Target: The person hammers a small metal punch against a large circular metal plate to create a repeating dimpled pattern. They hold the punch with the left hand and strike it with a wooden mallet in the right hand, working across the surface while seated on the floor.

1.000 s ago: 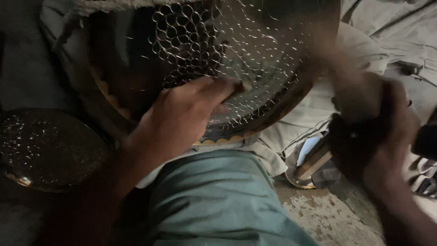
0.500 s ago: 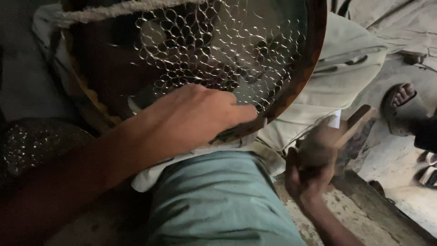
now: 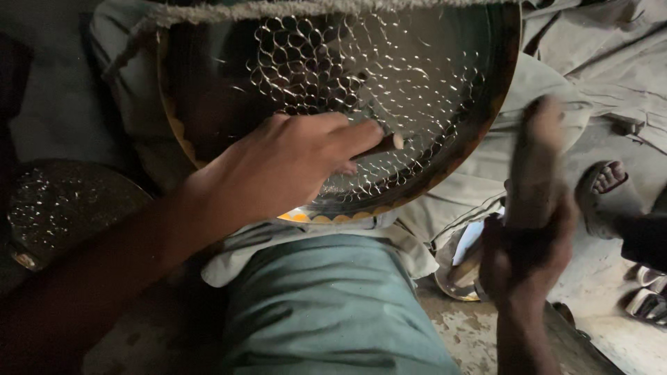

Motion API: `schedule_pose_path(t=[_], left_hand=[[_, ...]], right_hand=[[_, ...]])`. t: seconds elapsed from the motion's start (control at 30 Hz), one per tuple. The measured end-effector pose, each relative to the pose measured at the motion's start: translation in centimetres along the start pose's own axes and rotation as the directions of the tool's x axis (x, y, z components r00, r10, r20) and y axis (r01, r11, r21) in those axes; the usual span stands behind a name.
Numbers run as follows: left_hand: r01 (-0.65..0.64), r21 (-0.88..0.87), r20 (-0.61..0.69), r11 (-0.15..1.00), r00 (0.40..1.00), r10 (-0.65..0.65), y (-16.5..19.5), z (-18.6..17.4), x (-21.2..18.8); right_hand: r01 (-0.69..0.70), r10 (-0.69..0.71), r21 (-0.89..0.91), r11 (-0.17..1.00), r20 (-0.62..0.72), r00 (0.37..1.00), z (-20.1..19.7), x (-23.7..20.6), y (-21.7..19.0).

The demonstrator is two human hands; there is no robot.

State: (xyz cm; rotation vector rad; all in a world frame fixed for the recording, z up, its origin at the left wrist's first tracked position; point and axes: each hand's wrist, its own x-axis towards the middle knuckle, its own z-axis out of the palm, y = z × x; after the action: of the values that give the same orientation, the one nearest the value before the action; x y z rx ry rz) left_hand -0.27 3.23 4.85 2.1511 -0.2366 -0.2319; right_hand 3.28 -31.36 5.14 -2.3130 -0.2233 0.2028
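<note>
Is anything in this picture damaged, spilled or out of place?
Nothing stands out. The dimples on the round metal plate form a regular pattern, not damage. The left hand holds a thin tool on it; the right hand grips a blurred mallet.

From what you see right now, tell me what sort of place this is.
Probably a metal-craft workshop on the floor: a hammered metal tray rests on the worker's lap, the left hand sets a punch on it, and the right hand holds a blurred mallet.
</note>
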Motion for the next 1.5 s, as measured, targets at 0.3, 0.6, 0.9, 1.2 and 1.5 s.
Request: schedule_pose_path(t=[0.3, 0.6, 0.9, 1.2, 1.5], left_hand=[[0.030, 0.039, 0.074, 0.999, 0.997, -0.033, -0.1, 0.6, 0.2], [0.359, -0.001, -0.382, 0.933, 0.862, -0.333, 0.3, 4.3, -3.4], [0.393, -0.134, -0.728, 0.910, 0.584, -0.359, 2.1, 8.2, -5.6], [0.450, -0.183, -0.671, 0.874, 0.593, -0.446, 1.1, 9.2, -6.3], [0.363, -0.102, -0.615, 0.926, 0.709, -0.346, 1.5, 6.2, -4.8]], right_hand=[[0.352, -0.320, -0.206, 0.913, 0.171, 0.932, 0.8, 3.0, -2.9], [0.668, -0.477, -0.554, 0.496, 0.470, 0.743, 0.3, 9.0, -11.4], [0.844, -0.389, -0.515, 0.149, 0.754, 0.528, 1.2, 11.1, -21.2], [0.856, -0.435, -0.504, 0.120, 0.748, 0.501, 1.4, 11.1, -21.3], [0.603, -0.321, -0.433, 0.670, 0.564, 0.761, 1.5, 11.8, -17.2]])
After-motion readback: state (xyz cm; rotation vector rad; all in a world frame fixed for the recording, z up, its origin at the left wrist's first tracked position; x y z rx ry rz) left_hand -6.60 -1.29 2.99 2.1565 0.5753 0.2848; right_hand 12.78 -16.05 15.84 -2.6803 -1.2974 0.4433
